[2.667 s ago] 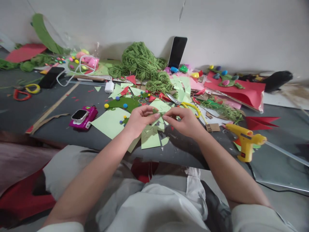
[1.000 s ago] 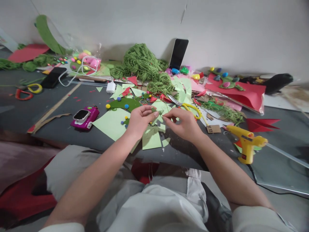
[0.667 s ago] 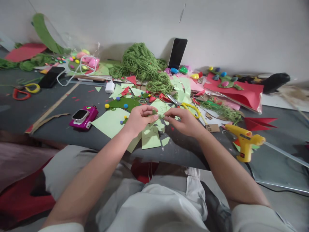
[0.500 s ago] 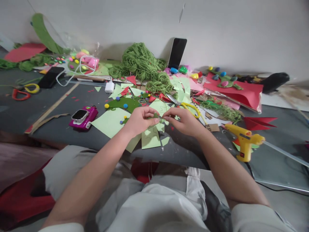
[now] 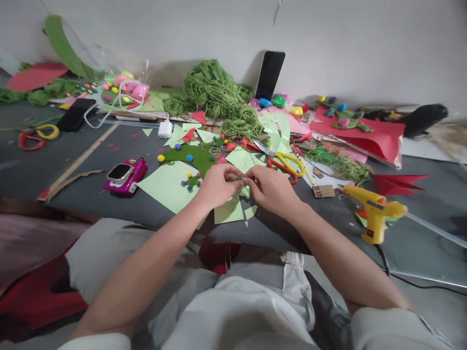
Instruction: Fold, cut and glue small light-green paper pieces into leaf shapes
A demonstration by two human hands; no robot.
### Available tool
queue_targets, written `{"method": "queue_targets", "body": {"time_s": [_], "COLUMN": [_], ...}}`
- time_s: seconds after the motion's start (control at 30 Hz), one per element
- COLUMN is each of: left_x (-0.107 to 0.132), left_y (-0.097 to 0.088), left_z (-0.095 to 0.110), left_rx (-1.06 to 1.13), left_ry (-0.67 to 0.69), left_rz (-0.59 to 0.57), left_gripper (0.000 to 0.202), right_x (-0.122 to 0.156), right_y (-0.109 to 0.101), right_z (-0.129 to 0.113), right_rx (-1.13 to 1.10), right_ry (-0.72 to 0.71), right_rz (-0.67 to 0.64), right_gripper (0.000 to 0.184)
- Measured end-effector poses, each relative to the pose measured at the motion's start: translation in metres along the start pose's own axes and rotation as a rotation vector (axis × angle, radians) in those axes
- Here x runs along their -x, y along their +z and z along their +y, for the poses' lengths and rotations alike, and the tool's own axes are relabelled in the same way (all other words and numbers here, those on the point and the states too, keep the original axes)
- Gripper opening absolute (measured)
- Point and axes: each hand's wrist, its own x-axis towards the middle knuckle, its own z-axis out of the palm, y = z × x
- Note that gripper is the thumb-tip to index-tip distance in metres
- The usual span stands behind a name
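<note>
My left hand (image 5: 223, 185) and my right hand (image 5: 269, 188) meet fingertip to fingertip over the paper scraps. Between them they pinch a small dark green piece (image 5: 240, 177), mostly hidden by the fingers. Below lie light green paper pieces (image 5: 229, 212), one with a pencilled curve. Left of my left hand is a small green star shape with coloured pompoms (image 5: 191, 183), and behind it a dark green curved piece with pompoms (image 5: 199, 154). Scissors with yellow and red handles (image 5: 288, 163) lie just beyond my right hand.
A yellow glue gun (image 5: 375, 214) stands at the right, its cord dropping off the edge. A smartwatch on a purple case (image 5: 126, 176) sits left. Green yarn (image 5: 213, 92) is heaped at the back, near a phone (image 5: 270, 75) leaning on the wall. More scissors (image 5: 38, 136) lie far left.
My right hand has turned and its fingers have curled in closer to my left fingertips. More of the scissors and the star shape shows. The view has shifted slightly.
</note>
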Motion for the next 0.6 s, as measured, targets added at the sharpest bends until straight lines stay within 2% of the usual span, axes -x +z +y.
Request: {"method": "queue_targets", "body": {"time_s": [0.13,0.3,0.47,0.6], "left_x": [-0.0031,-0.0044,-0.0023,-0.0031], "left_y": [0.0024,0.0021,0.0003,-0.0006], "left_z": [-0.0009,-0.0057,-0.0049,-0.0036], "left_rx": [0.196,0.33,0.411,0.466], "left_ry": [-0.048,0.005,0.031,0.068], "left_rz": [0.048,0.158,0.197,0.182], "left_gripper": [0.031,0.029,0.031,0.033], "right_x": [0.0003,0.0012,0.0016,0.0007], "right_y": [0.0025,0.0024,0.0012,-0.0021], "right_z": [-0.0018,-0.0021,0.0001,-0.0007], "right_rx": [-0.034,0.001,-0.021,-0.138], "right_ry": [-0.01,-0.131,-0.142,-0.084], "right_rz": [0.097,0.198,0.222,0.191], "right_gripper": [0.014,0.014,0.013,0.014]}}
